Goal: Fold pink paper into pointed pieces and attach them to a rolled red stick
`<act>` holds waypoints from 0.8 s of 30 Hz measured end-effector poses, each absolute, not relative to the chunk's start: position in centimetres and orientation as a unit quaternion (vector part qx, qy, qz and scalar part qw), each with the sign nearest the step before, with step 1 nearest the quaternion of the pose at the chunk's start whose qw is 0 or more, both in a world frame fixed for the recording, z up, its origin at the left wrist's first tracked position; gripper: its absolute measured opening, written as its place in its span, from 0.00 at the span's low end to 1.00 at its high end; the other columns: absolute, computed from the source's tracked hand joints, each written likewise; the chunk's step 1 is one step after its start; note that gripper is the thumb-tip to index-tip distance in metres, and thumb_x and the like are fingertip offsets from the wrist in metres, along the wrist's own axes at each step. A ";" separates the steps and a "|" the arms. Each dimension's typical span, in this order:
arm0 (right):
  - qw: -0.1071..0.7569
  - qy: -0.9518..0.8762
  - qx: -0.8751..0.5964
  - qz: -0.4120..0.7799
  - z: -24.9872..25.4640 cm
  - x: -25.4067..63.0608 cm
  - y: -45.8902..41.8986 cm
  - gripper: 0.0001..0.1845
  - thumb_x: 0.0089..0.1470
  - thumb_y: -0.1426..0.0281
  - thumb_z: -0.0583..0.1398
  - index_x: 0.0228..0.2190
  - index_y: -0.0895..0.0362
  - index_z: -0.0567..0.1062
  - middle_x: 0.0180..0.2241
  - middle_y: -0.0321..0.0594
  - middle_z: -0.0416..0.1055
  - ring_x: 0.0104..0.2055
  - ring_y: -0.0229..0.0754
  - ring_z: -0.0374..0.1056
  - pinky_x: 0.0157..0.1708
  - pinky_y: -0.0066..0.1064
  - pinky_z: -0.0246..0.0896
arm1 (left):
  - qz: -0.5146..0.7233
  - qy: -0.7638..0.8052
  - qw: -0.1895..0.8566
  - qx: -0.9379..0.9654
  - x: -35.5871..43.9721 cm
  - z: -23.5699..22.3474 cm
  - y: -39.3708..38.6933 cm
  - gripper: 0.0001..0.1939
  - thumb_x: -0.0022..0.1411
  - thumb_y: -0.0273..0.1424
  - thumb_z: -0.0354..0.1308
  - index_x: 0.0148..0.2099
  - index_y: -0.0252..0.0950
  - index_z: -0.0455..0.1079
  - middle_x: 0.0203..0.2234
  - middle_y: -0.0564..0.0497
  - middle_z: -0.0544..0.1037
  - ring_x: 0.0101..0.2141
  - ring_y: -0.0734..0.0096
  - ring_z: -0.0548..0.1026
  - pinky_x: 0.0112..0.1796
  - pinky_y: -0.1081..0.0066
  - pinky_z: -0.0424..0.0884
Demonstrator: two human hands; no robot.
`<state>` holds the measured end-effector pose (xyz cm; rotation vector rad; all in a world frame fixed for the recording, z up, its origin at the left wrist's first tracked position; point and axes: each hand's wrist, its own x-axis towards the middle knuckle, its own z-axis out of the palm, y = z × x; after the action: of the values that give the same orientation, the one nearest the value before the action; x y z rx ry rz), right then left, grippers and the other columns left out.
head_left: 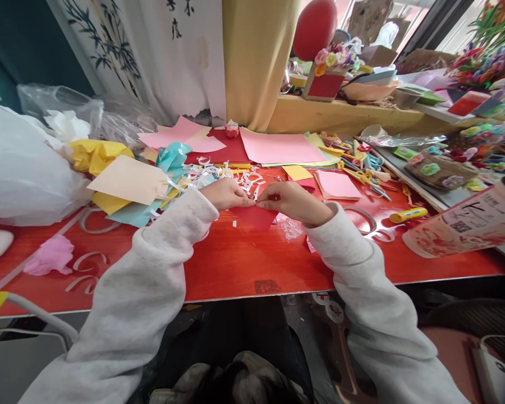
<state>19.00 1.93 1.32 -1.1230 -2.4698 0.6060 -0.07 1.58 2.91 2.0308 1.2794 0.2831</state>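
My left hand point(225, 194) and my right hand point(293, 203) meet over the middle of the red table. Both are closed, fingertips pinching the upper edge of a piece of red paper point(255, 219). The paper's lower part shows below my fingers, almost the colour of the table under it. Just behind the hands lies a heap of white paper scraps point(208, 171). A stack of pink square paper point(339, 185) sits to the right of my right hand, with a yellow paper square point(297, 172) beside it.
Large pink sheets point(280, 147) lie at the back. Scissors and pens point(364, 168) crowd the right. A yellow glue stick point(408, 215) and a tilted drink cup point(467, 219) stand nearer. Crumpled paper point(103, 157) and a plastic bag point(25, 168) fill the left.
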 end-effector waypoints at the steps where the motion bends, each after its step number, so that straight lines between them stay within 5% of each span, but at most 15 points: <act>1: 0.181 -0.873 -0.399 0.213 1.3 19.0 1.9 0.10 0.49 0.67 0.58 0.29 0.61 0.75 0.28 0.39 0.71 0.28 0.33 0.62 0.29 0.27 0.54 | 0.105 0.499 0.350 0.785 -0.1 2.9 1.5 0.16 0.51 0.40 0.54 0.20 0.32 0.66 0.14 0.57 0.57 0.20 0.80 0.54 0.25 0.73 0.50; 9: 0.152 -0.879 -0.396 0.218 1.8 19.0 1.7 0.12 0.50 0.66 0.57 0.32 0.60 0.77 0.31 0.40 0.73 0.30 0.34 0.64 0.33 0.27 0.56 | 0.106 0.521 0.357 0.768 -0.1 2.7 1.8 0.14 0.50 0.36 0.56 0.31 0.29 0.73 0.22 0.53 0.68 0.26 0.76 0.63 0.29 0.74 0.56; 16: 0.167 -0.872 -0.417 0.194 1.7 18.7 1.5 0.08 0.48 0.71 0.59 0.30 0.60 0.77 0.31 0.40 0.73 0.31 0.35 0.65 0.33 0.28 0.57 | 0.077 0.479 0.355 0.799 -0.4 2.5 1.8 0.17 0.53 0.39 0.52 0.22 0.31 0.69 0.14 0.57 0.57 0.19 0.80 0.54 0.24 0.74 0.50; 24: 0.178 -0.877 -0.406 0.186 1.8 18.6 1.3 0.09 0.51 0.71 0.56 0.29 0.59 0.77 0.31 0.40 0.74 0.32 0.35 0.66 0.34 0.28 0.58 | 0.103 0.488 0.360 0.789 -0.1 2.2 2.0 0.12 0.49 0.34 0.57 0.31 0.29 0.73 0.23 0.52 0.71 0.27 0.76 0.66 0.31 0.75 0.58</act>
<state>18.62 1.31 1.83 -1.1475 -2.4817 0.5257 -0.10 2.04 2.24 2.0342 1.2572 0.2661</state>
